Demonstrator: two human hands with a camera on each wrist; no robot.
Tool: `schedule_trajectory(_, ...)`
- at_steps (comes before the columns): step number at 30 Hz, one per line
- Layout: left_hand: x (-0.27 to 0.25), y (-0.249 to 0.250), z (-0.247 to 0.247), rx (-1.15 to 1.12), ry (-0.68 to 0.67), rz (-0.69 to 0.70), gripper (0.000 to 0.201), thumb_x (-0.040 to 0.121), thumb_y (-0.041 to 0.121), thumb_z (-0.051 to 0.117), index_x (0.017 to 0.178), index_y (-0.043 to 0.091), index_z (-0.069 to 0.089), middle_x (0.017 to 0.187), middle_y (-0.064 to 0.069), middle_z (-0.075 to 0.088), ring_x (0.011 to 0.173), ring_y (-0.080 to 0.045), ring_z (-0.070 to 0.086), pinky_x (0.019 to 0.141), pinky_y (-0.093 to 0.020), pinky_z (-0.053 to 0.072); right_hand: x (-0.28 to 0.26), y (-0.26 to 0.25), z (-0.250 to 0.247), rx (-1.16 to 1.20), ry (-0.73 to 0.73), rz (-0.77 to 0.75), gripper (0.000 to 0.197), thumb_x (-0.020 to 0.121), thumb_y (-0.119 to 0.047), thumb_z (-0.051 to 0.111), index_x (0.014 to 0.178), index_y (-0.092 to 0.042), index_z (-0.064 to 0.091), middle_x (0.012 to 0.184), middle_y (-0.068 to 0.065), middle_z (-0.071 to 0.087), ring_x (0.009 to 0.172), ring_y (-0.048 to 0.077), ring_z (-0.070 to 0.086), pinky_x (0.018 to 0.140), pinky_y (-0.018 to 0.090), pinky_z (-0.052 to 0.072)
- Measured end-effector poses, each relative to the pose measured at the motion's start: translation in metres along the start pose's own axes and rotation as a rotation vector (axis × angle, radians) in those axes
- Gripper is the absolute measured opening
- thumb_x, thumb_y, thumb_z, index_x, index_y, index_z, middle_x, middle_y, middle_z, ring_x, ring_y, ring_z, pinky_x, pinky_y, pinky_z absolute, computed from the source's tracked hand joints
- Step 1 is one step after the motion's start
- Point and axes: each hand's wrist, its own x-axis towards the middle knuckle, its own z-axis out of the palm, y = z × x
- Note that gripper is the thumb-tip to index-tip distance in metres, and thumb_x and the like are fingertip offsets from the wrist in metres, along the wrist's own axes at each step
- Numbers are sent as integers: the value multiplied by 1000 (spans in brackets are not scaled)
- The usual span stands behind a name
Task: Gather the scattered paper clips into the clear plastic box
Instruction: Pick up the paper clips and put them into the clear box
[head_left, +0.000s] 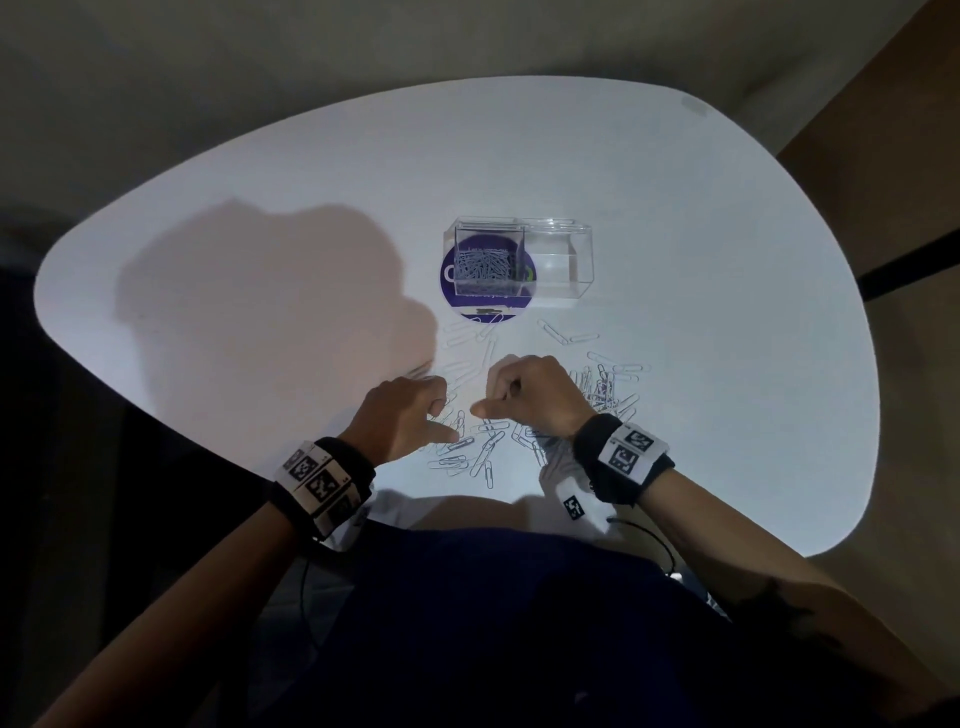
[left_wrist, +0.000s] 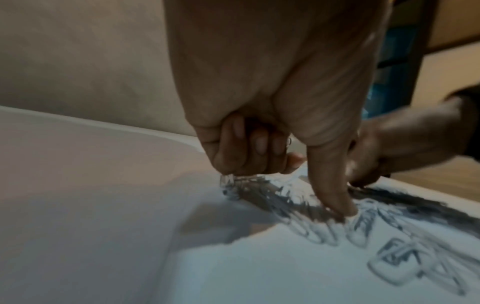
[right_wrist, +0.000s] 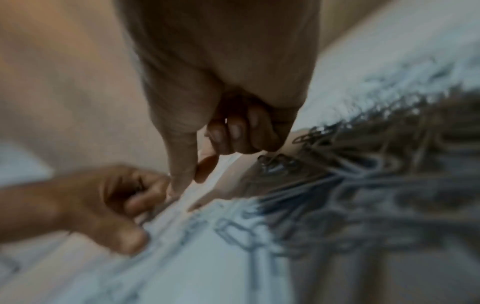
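Both hands down among loose paper clips on the white counter.
My left hand has fingers curled, thumb on paper clips; my right hand likewise curled, contents unclear. The clear plastic box, partly filled, stands at 12 o'clock.

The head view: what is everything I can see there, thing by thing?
table: one, white, rounded, filling the middle of the view.
box: one, clear plastic, on the table beyond the hands, already holding a heap of clips.
lid: one, clear, lying against the box's right side.
sticker: one, round, purple, under the box.
clips: many, silver, scattered on the table between the box and the person, thickest by the right hand.
wristbands: two, black with black-and-white markers, one on each wrist.
left hand: fingers curled, thumb pressing down among the clips.
right hand: fingers curled over the clips; whether it holds any is hidden.
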Motion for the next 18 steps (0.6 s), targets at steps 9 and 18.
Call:
schedule_trajectory(9,7,12,-13,-17,86,-41,28,80,40,69,80,22,48,56,9,44,62,-16,46,60,-30,31,7,-1,7,-224,75,30,30,64,-34,86,62,-22,58,70,-9,66,67,13,61,65,35,53)
schedule_trajectory(18,23,28,-4,74,202,21,23,91,37,60,90,15,52,60,10,38,61,-23,46,60,-31,36,9,1,-3,-358,211,48,18,83,-31,71,72,-19,64,79,-4,68,77,21,61,67,33,49)
